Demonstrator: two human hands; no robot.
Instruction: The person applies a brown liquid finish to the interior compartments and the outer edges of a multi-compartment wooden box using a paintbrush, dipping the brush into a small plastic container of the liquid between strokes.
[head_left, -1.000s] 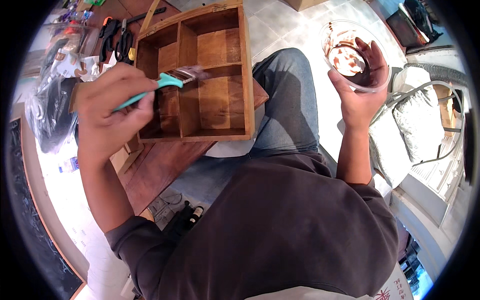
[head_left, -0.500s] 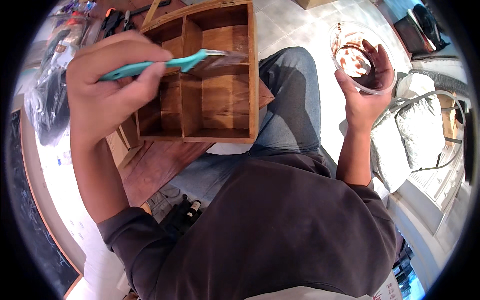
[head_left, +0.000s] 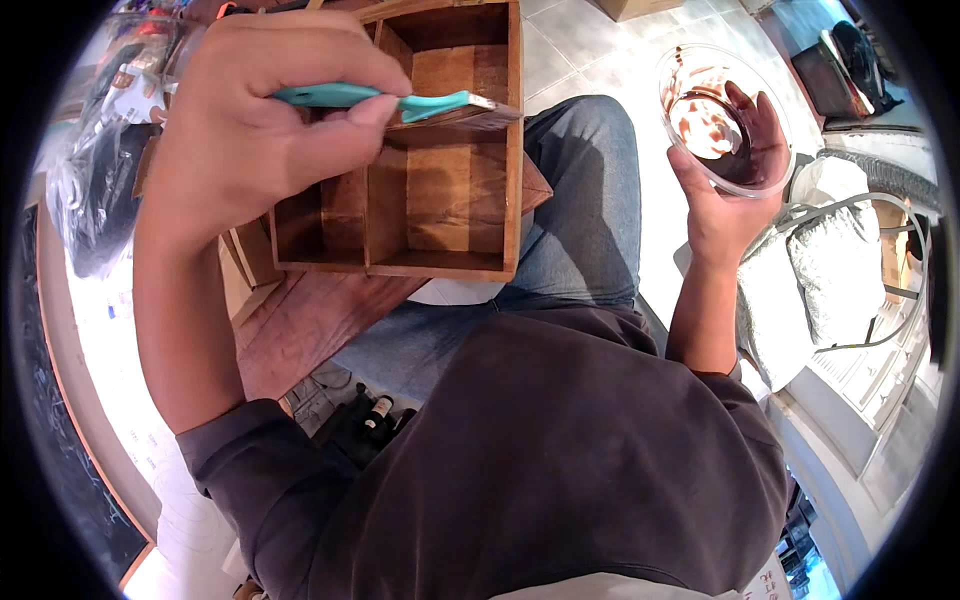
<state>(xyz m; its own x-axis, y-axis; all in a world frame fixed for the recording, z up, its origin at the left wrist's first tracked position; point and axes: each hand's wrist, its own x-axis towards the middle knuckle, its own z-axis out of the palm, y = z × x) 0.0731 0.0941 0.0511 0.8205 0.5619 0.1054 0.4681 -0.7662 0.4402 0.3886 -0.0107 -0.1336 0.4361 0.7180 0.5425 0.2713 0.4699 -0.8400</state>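
My left hand (head_left: 285,120) pinches the handle of a teal paintbrush (head_left: 435,106), fingers closed. Its bristles lie over the right end of the crosswise divider, close to the right wall of a brown wooden box (head_left: 515,200) split into several compartments. Whether the bristles touch the wood I cannot tell. Off to the right, my right hand (head_left: 725,195) is wrapped round a clear plastic tub (head_left: 778,120) with dark brown liquid at the bottom and smears up its sides. The hand and wrist cover part of the box's left side.
The box rests over a reddish-brown wooden board (head_left: 320,315) beside my jeans-clad leg (head_left: 590,210). White sacks (head_left: 815,270) and a grey hose (head_left: 905,205) lie at the right. A bag in clear plastic (head_left: 95,215) is at the left, near a blackboard (head_left: 65,430). Dark bottles (head_left: 378,410) stand below.
My left hand has moved right with the paintbrush, whose bristles went from inside a compartment to the box's right edge. The right hand and tub have hardly moved.
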